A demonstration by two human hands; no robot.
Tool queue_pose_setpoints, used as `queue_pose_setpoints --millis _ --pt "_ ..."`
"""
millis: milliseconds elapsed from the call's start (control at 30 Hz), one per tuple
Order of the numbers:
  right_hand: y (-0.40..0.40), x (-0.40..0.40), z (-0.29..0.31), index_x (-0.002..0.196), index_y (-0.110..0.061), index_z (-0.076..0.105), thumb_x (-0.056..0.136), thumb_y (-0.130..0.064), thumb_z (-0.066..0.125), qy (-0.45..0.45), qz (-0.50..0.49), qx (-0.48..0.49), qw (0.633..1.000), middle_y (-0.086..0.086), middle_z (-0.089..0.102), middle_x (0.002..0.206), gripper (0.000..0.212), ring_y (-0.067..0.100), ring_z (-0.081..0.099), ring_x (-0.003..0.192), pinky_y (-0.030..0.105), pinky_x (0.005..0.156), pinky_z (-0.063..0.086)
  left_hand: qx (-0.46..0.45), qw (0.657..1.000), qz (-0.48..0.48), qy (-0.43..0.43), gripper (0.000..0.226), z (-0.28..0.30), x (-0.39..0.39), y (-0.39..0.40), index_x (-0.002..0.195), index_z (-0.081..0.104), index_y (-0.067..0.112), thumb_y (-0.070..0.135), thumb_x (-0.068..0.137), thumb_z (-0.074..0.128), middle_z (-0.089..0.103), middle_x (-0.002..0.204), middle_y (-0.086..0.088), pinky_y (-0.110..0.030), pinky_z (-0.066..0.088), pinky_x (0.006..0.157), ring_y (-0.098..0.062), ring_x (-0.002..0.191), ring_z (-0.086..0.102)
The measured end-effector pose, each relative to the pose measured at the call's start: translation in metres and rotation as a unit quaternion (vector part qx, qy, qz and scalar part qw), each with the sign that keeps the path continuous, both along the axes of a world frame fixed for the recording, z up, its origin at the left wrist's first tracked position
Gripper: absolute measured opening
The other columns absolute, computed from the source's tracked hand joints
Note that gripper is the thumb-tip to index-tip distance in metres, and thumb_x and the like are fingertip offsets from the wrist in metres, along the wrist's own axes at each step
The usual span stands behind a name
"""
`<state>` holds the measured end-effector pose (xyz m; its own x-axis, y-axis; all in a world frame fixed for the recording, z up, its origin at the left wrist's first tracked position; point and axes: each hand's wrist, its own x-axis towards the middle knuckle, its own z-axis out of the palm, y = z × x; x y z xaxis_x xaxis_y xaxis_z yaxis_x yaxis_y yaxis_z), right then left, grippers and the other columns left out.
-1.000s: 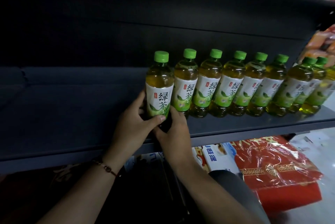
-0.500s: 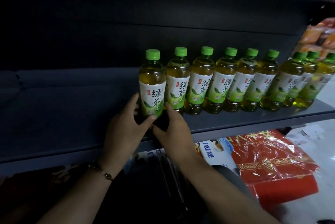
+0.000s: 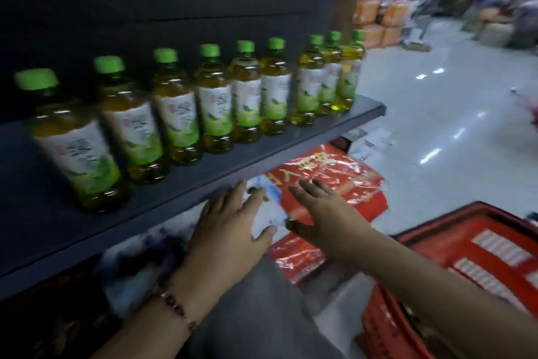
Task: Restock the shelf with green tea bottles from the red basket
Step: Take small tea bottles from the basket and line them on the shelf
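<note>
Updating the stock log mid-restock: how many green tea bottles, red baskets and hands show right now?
Green tea bottles on the shelf: 9
Red basket: 1
Hands, left hand and right hand, both empty with fingers spread: 2
Total: 12

Bottle labels (image 3: 87, 155) motion-blurred; red basket (image 3: 477, 248) cut off right.

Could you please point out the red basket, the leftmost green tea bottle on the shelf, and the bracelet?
red basket (image 3: 454, 214): head view, on its far rim.
leftmost green tea bottle (image 3: 78, 152): head view, on its label.
bracelet (image 3: 174, 309): head view, on the beads at the left wrist.
</note>
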<state>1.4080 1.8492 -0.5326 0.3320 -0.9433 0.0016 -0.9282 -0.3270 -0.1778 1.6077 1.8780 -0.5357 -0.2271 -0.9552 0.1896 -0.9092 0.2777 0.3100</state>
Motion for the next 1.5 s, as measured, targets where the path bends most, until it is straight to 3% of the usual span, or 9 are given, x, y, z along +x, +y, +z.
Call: queue_pose_setpoints --millis 433,667,933,1000,1067,1167,1267,1400,1500 --pt "0.096 -0.275 -0.124 0.157 -0.023 0.008 0.091 -0.062 0.050 0.040 -0.371 0.190 0.908 0.011 0.009 0.164 0.087 0.037 0.006 0.151 0.047 0.121 0.009 0.074 0.933 -0.310 -0.169 0.081 -0.074 -0.290 -0.015 0.156 0.011 0.027 0.062 0.092 0.047 0.008 0.165 -0.011 -0.052 0.011 0.121 -0.034 0.150 0.009" --pt "0.097 -0.302 -0.204 0.157 -0.025 0.004 0.091 -0.056 0.054 -0.001 -0.428 0.262 0.865 0.014 0.012 0.163 0.088 0.041 0.014 0.148 0.055 0.120 0.015 0.084 0.918 -0.343 -0.179 0.074 -0.108 -0.315 -0.017 0.156 0.011 0.027 0.057 0.096 0.044 0.009 0.165 -0.009 -0.050 0.007 0.122 -0.033 0.151 0.009" --pt "0.081 -0.299 -0.264 0.155 -0.020 0.015 0.092 -0.041 0.060 0.001 -0.444 0.362 0.820 0.021 0.023 0.157 0.080 0.039 0.041 0.135 0.048 0.105 0.044 0.098 0.909 -0.351 -0.204 0.072 -0.129 -0.313 -0.026 0.156 0.011 0.027 0.057 0.098 0.041 0.009 0.165 -0.009 -0.053 0.007 0.122 -0.035 0.151 0.006" --pt "0.083 -0.296 -0.280 0.155 -0.024 0.016 0.091 -0.047 0.057 0.057 -0.392 0.412 0.820 0.019 0.018 0.160 0.078 0.041 0.026 0.143 0.060 0.112 0.030 0.096 0.906 -0.359 -0.203 0.069 -0.133 -0.315 -0.026 0.156 0.013 0.027 0.056 0.098 0.039 0.010 0.165 -0.010 -0.054 0.008 0.122 -0.036 0.150 0.005" --pt "0.087 -0.294 -0.292 0.156 -0.028 0.002 0.089 -0.060 0.048 0.130 -0.383 0.433 0.806 0.018 -0.005 0.163 0.088 0.048 -0.005 0.147 0.074 0.111 -0.001 0.096 0.905 -0.364 -0.198 0.069 -0.135 -0.318 -0.027 0.156 0.014 0.027 0.055 0.098 0.040 0.011 0.164 -0.010 -0.054 0.009 0.122 -0.036 0.151 0.004" --pt "0.089 -0.290 -0.291 0.157 -0.027 -0.006 0.088 -0.066 0.046 0.254 -0.345 0.438 0.791 0.020 -0.021 0.160 0.095 0.054 -0.018 0.143 0.076 0.108 -0.005 0.102 0.902 -0.369 -0.199 0.070 -0.136 -0.322 -0.028 0.156 0.013 0.028 0.054 0.098 0.042 0.010 0.165 -0.010 -0.055 0.008 0.121 -0.035 0.151 0.003" --pt "0.085 -0.287 -0.283 0.157 -0.018 0.011 0.093 -0.056 0.046 0.295 -0.331 0.420 0.792 0.025 -0.002 0.161 0.082 0.055 -0.007 0.144 0.073 0.111 0.002 0.110 0.899 -0.371 -0.204 0.072 -0.136 -0.321 -0.028 0.156 0.012 0.028 0.055 0.097 0.043 0.010 0.165 -0.009 -0.056 0.007 0.121 -0.034 0.151 0.002" --pt "0.081 -0.292 -0.276 0.142 -0.007 0.042 0.098 -0.038 0.051 0.352 -0.232 0.381 0.823 0.020 0.053 0.130 0.055 0.041 0.049 0.123 0.054 0.102 0.039 0.113 0.901 -0.373 -0.191 0.069 -0.135 -0.319 -0.030 0.156 0.014 0.027 0.052 0.098 0.043 0.013 0.164 -0.009 -0.054 0.007 0.122 -0.032 0.151 0.003" --pt "0.075 -0.301 -0.270 0.140 -0.009 0.042 0.097 -0.038 0.054 0.274 -0.238 0.356 0.861 0.014 0.057 0.120 0.053 0.029 0.058 0.103 0.039 0.090 0.048 0.121 0.903 -0.372 -0.179 0.069 -0.133 -0.318 -0.030 0.156 0.014 0.027 0.052 0.098 0.044 0.014 0.164 -0.009 -0.053 0.007 0.122 -0.031 0.151 0.004"
